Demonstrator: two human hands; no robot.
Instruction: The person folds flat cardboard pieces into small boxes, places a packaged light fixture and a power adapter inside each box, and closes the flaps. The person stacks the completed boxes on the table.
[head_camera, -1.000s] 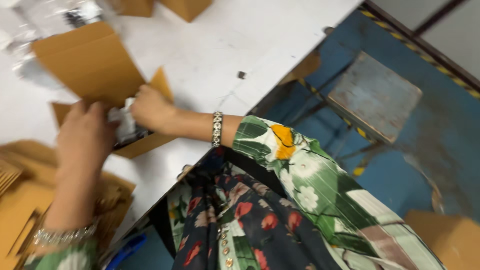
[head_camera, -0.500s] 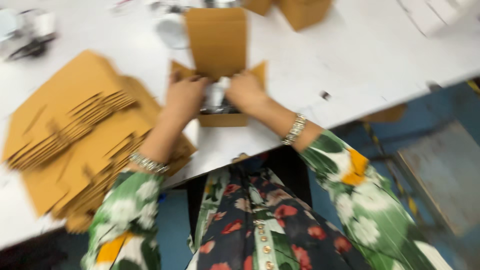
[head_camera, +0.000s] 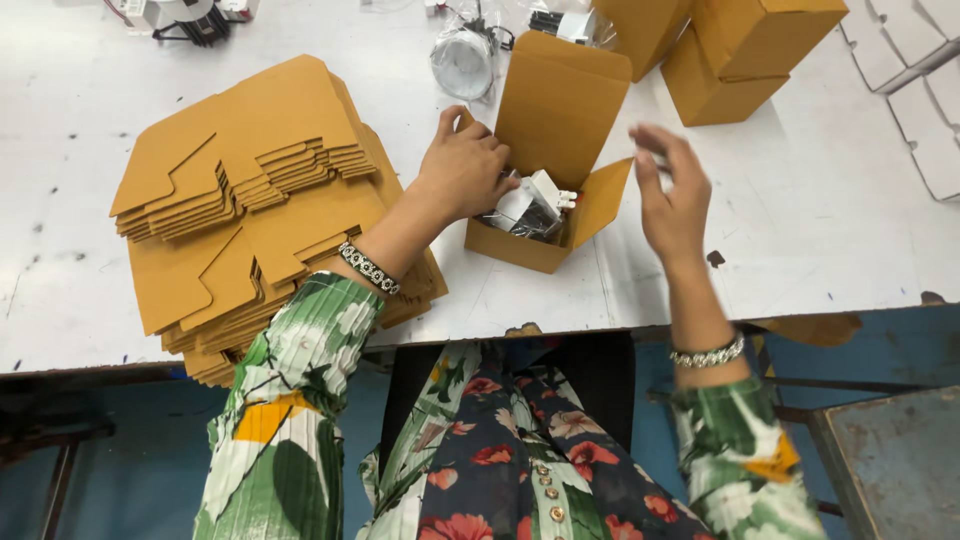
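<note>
An open brown cardboard box (head_camera: 545, 120) stands on the white table (head_camera: 800, 230), its lid flap raised. Inside lies a small white item in clear plastic wrap (head_camera: 530, 205). My left hand (head_camera: 462, 170) rests on the box's left edge, fingers pressing on the wrapped item. My right hand (head_camera: 672, 195) hovers just right of the box's side flap, fingers spread, holding nothing.
A thick stack of flat brown box blanks (head_camera: 240, 200) lies left of the box. Closed brown boxes (head_camera: 730, 50) stand at the back right. More bagged items (head_camera: 465, 55) lie behind the open box. A metal stool (head_camera: 890, 460) sits at lower right.
The view has swung so the box is now centred. My right hand has lifted off the box and moved right; my left hand stays on the item inside.
</note>
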